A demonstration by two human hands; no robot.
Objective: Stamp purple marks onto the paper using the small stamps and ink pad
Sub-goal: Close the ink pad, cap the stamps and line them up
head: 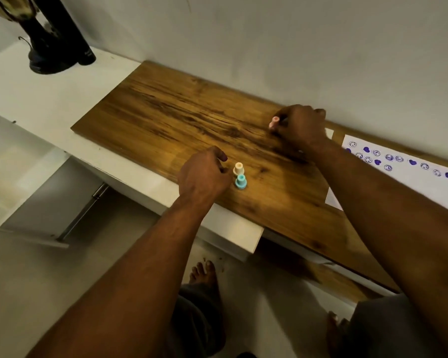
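Observation:
My right hand (301, 126) is closed around a small pink stamp (274, 122) near the back of the wooden board (166, 117); only the stamp's tip shows past my fingers. My left hand (203, 173) rests curled on the board's front part, holding nothing, just left of two upright stamps: a cream stamp (238, 168) and a light blue stamp (240, 181) in front of it. The white paper (409, 182) lies at the right, partly under my right forearm, with several purple faces and hearts on it. The ink pad is not visible.
The board lies on a white desk (36, 99) against a pale wall. A dark lamp base (49, 55) and a black cylinder (73, 29) stand at the back left. An open drawer (36, 192) sits low left. My bare feet show on the floor below.

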